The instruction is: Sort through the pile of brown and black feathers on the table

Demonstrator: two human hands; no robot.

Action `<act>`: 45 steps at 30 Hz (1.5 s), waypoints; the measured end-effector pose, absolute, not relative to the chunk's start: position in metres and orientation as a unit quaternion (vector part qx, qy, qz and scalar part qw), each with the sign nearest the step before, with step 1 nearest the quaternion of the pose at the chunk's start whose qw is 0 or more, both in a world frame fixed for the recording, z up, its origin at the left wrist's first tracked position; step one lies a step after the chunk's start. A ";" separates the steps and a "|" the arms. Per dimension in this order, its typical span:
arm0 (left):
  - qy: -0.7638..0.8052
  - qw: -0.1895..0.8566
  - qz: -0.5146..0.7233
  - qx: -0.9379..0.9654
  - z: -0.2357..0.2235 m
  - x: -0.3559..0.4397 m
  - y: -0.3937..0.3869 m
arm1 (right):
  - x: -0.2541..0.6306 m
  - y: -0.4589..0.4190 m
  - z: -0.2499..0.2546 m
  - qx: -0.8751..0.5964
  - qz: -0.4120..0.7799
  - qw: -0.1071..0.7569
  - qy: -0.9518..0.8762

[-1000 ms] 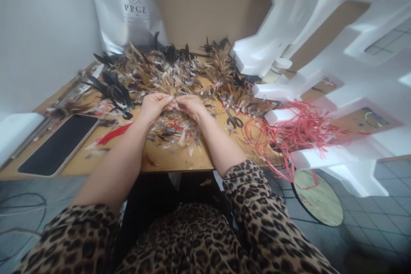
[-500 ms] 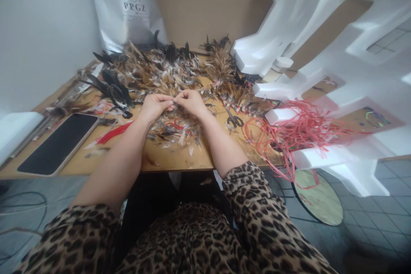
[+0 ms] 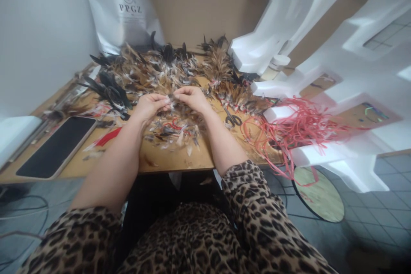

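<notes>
My left hand (image 3: pixel 148 107) is closed in a pinch over the pile, thumb against forefinger, with a small whitish feather (image 3: pixel 171 101) at its fingertips. Just to the right, my right hand (image 3: pixel 193 99) is also pinched closed; whatever lies between its fingertips is too small to make out. A narrow gap separates the two sets of fingertips. Behind them spreads a heap of brown and black feathers (image 3: pixel 138 66). Loose feather scraps (image 3: pixel 180 135) and a bit of red ribbon lie below the hands on the wooden table (image 3: pixel 173 158).
Black-handled scissors (image 3: pixel 233 118) lie right of my right hand. Farther right, tangled red ribbon (image 3: pixel 305 130) drapes over white foam packing (image 3: pixel 314 154). A phone (image 3: pixel 58 147) rests at the left, near red strips (image 3: pixel 108 137). A silvery bag (image 3: pixel 125 25) stands behind.
The fingertips, which were together, have drawn slightly apart, the left hand shifting left. Whitish fluff now shows between them. The whole view has also shifted a little.
</notes>
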State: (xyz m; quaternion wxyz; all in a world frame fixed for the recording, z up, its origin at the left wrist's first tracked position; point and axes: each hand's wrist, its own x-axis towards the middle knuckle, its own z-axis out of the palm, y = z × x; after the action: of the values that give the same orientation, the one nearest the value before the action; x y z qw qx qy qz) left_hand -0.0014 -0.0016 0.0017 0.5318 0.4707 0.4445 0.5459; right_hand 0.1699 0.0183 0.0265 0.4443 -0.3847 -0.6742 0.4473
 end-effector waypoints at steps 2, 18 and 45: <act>0.437 0.541 0.545 0.469 0.003 -0.002 -0.002 | 0.171 0.017 0.027 -0.378 0.425 0.422 -0.706; 0.438 0.533 0.511 0.512 0.006 -0.004 -0.005 | 0.167 0.008 0.030 -0.392 0.275 0.366 -0.798; 0.442 0.607 0.492 0.441 0.007 -0.008 -0.004 | 0.165 0.012 0.024 -0.370 0.330 0.361 -0.789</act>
State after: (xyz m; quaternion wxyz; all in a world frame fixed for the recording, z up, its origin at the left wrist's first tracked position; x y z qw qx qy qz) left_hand -0.0082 -0.0044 0.0072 0.6067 0.4407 0.4419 0.4923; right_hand 0.1647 0.0120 0.0238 0.3614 -0.3701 -0.7895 0.3304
